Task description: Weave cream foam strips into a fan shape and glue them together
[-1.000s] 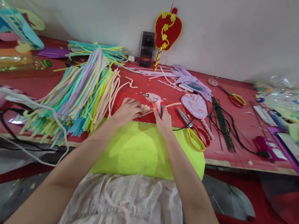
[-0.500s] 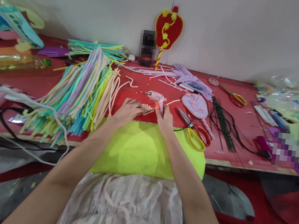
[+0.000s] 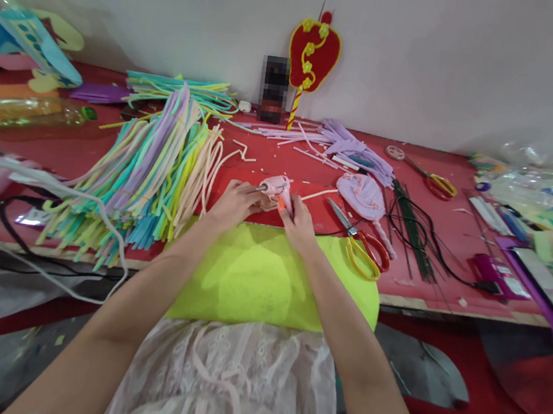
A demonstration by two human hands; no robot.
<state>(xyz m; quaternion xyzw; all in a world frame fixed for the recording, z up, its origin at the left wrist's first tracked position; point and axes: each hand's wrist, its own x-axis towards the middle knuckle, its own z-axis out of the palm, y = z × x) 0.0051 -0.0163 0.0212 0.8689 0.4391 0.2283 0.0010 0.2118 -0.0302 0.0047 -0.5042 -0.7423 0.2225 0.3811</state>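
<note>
The right hand [image 3: 301,222] is gripping a glue gun [image 3: 278,186] by its handle, fingers closed around it. The gun, pink with an orange trigger and a metal nozzle, is hovering tilted over a red board [image 3: 326,218], its nozzle pointing toward the left hand [image 3: 234,203]. That hand is lying with fingers bent over a fuzzy peach piece [image 3: 269,203], partly hidden; whether it is pinching or merely pressing cannot be told. Both forearms are slanting inward over a lime cushion [image 3: 257,278]. Scissors [image 3: 353,232] are lying right of the right hand, near a lilac disc [image 3: 358,197]; coloured stems [image 3: 161,159] are spreading out to the left.
</note>
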